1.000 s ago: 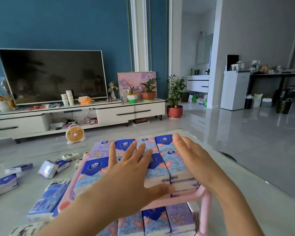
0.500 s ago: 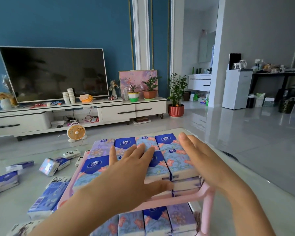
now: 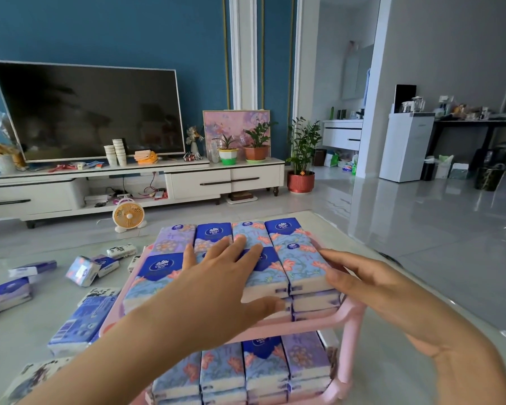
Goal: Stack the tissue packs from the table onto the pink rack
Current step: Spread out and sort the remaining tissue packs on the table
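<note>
Pink rack [image 3: 351,331] bottom beyond frame edge.

wall: teal wall [image 3: 129,30], white pillar [image 3: 243,48], grey wall [image 3: 450,39] at right
floor: glossy pale tiles [image 3: 421,229], bright reflections
tv: dark screen [image 3: 88,112] on low white cabinet [image 3: 216,179]
on cabinet: paper cups [image 3: 117,152], potted plants [image 3: 256,141], pink painting [image 3: 234,124]
on floor: orange fan [image 3: 128,214], tall plant [image 3: 303,141] in red pot
right: white unit [image 3: 406,147], cluttered dark desk [image 3: 479,124]
light: soft daylight
</note>
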`<action>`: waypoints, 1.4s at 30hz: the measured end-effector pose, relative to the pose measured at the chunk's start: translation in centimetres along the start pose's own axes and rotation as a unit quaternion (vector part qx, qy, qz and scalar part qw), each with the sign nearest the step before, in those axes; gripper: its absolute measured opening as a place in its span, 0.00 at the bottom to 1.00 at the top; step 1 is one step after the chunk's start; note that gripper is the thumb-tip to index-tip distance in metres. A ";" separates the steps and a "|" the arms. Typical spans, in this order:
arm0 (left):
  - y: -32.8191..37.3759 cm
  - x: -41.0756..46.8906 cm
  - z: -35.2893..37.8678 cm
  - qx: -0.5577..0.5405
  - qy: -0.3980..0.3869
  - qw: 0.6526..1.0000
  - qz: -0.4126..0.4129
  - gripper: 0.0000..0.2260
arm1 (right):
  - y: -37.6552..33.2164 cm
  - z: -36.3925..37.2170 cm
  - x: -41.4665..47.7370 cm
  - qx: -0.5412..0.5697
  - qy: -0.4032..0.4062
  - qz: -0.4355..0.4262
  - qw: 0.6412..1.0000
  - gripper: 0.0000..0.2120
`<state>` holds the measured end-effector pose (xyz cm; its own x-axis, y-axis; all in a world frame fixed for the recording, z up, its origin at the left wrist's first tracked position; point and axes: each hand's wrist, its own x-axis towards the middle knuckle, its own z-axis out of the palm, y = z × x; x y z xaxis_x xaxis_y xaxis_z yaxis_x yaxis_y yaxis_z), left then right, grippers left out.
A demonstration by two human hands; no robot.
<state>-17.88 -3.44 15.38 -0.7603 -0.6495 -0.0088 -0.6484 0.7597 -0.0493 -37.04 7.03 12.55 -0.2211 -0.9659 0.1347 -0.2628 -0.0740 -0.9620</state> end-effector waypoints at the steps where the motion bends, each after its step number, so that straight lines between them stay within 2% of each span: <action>1: 0.0 0.0 0.0 0.000 0.000 1.000 0.001 0.35 | 0.0 0.1 0.0 0.002 0.001 -0.004 1.000 0.17; 4: 0.0 0.0 0.1 0.004 0.001 1.000 0.002 0.36 | 0.1 0.0 0.0 -0.002 0.000 -0.011 1.000 0.16; 7: 0.0 0.1 0.0 0.005 0.003 1.000 0.005 0.37 | 0.2 0.0 -0.2 -0.028 -0.013 -0.010 0.999 0.25; 10: -0.1 0.1 0.0 0.007 -0.002 1.000 0.008 0.39 | 0.8 -0.5 -0.1 -0.133 0.034 -0.027 0.990 0.32; 13: -0.2 0.2 0.1 0.005 -0.001 1.000 0.006 0.39 | 1.0 -0.8 -0.1 -0.187 0.089 -0.033 0.978 0.27; 26: -0.1 0.3 0.3 0.016 0.006 1.000 0.009 0.37 | 1.2 -0.7 0.0 -0.190 0.098 -0.010 0.977 0.26; 29: -0.1 0.3 0.4 0.017 0.010 1.000 0.005 0.38 | 1.1 -0.6 0.1 -0.198 0.099 -0.011 0.975 0.23; 32: -0.1 0.2 0.1 -0.021 0.027 0.999 0.014 0.40 | 0.7 -0.4 -0.2 -0.201 0.086 -0.014 0.976 0.23; 34: -0.5 -0.5 -0.6 -0.083 0.068 0.994 0.017 0.42 | 0.2 -0.2 -0.5 -0.204 0.091 -0.025 0.974 0.23; 36: -1.6 -1.5 -1.6 -0.179 0.142 0.974 0.004 0.41 | -0.7 0.4 -0.2 -0.202 0.136 -0.054 0.968 0.24; 39: -4.3 -2.7 -2.0 -0.276 0.296 0.913 -0.058 0.36 | -2.0 2.0 1.2 -0.115 0.207 -0.094 0.967 0.21; 41: -6.6 -2.7 -0.9 -0.368 0.336 0.859 -0.115 0.31 | -1.9 2.4 2.4 -0.053 0.197 -0.072 0.976 0.14; 42: -7.5 -2.3 -0.1 -0.432 0.318 0.832 -0.142 0.30 | -1.6 2.5 3.0 -0.021 0.184 -0.061 0.981 0.13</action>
<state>-11.21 -7.66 15.85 -0.2601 -0.8669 0.4253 -0.3827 0.4969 0.7789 -34.94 3.61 13.90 -0.5078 -0.7950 0.3318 -0.3457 -0.1648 -0.9238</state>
